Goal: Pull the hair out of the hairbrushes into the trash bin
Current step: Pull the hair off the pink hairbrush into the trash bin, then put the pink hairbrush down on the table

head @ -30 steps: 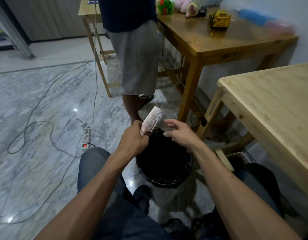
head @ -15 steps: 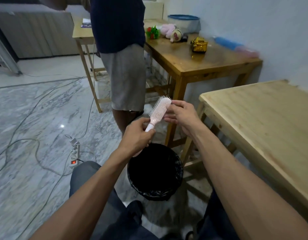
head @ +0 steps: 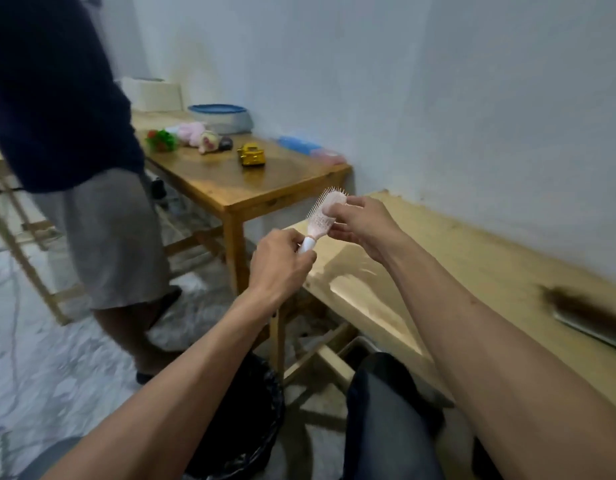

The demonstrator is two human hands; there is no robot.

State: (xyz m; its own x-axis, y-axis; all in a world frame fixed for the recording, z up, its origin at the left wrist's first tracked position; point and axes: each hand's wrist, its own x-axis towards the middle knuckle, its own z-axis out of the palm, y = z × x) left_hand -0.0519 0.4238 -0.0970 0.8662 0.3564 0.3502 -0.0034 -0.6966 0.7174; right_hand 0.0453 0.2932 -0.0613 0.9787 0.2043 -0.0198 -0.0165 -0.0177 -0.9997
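Note:
A pink hairbrush (head: pixel 320 220) with a white handle is held up over the corner of the light wooden table (head: pixel 473 271). My left hand (head: pixel 279 265) grips its handle. My right hand (head: pixel 360 223) closes on the brush head from the right, fingers on its back and tip. The black-lined trash bin (head: pixel 254 420) stands on the floor below, between my knees, partly hidden by my left forearm. A clump of dark brown hair (head: pixel 576 306) lies on a flat grey object at the table's right edge, blurred.
A person in a dark top and grey shorts (head: pixel 102 237) stands close on the left. Behind is a darker wooden table (head: pixel 237 181) with toys, a yellow toy car (head: pixel 252 154) and a blue-lidded tub (head: pixel 220 117). A white wall runs along the right.
Both hands have lifted the hairbrush up and to the right, from above the bin to over the table corner. My right hand went from beside the brush to gripping its head. The view has swung up and right.

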